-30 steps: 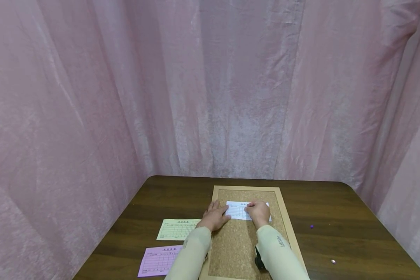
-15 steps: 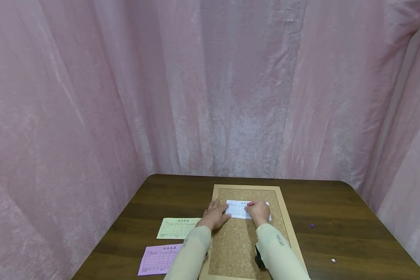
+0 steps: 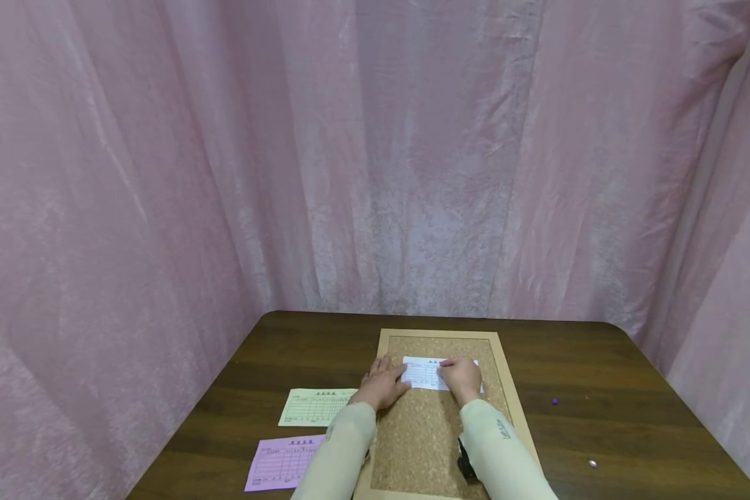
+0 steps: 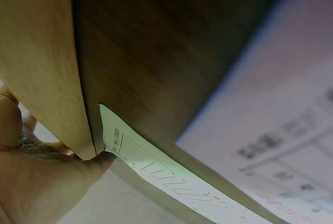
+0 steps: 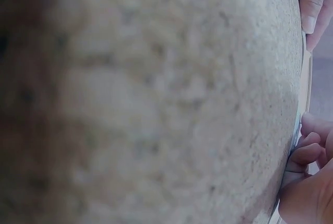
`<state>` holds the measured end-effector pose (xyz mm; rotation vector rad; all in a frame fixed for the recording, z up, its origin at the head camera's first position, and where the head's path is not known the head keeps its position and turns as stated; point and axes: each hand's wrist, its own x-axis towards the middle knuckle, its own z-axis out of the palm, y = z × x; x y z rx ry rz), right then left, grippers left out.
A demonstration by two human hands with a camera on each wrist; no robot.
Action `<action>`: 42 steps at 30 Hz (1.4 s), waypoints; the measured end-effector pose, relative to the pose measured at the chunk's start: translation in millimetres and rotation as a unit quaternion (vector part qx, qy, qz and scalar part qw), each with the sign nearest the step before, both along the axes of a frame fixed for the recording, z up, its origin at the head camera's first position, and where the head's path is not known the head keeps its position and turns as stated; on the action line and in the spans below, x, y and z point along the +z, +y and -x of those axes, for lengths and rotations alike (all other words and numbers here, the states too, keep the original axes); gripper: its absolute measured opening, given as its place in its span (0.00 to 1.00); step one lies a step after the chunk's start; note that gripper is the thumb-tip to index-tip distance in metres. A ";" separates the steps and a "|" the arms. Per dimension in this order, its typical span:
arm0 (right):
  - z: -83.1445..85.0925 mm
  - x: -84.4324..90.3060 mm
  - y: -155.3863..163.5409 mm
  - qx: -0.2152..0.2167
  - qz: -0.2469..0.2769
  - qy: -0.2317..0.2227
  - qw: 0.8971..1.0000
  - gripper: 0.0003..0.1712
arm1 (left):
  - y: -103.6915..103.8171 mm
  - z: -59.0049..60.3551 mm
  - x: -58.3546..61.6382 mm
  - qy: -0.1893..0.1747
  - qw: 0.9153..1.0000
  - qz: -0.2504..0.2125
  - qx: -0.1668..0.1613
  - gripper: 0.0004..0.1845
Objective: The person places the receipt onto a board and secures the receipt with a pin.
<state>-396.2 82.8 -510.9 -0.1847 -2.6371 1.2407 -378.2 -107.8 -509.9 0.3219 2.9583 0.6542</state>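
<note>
Left of the corkboard [image 3: 415,448], a lowered left sleeve [image 3: 340,451] could drag the purple sheet [image 3: 280,464]. The left hand [image 3: 381,386] lies, fingers spread, across the corkboard's left rim. On the corkboard's far half, the white sheet [image 3: 417,373] could skew if the right hand [image 3: 463,380], curled there with any pinch hidden, pushes sideways.

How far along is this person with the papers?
Looks done: the white sheet is laid on the board. In hand: the left hand rests at its left edge, the right hand touches it with curled fingers; whether they hold anything is hidden. Probably left: the green sheet and purple sheet, both on the table beside the board.
</note>
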 end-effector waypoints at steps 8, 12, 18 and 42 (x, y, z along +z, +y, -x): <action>-0.4 -1.7 -0.9 -0.014 0.023 0.006 1.000 0.06 | 0.6 1.4 -3.5 -0.004 1.000 0.000 0.006 0.28; -1.9 -0.6 -0.8 -0.016 0.028 0.008 0.999 0.05 | 0.2 2.0 -3.0 -0.006 1.000 -0.001 0.007 0.28; -3.7 1.0 -1.9 -0.019 0.027 0.006 0.999 0.05 | -0.2 2.8 -3.3 -0.005 1.000 0.004 0.005 0.28; -4.7 6.8 -5.3 -0.040 0.010 -0.009 0.999 0.04 | 0.1 -1.6 2.4 -0.010 1.000 -0.011 0.000 0.28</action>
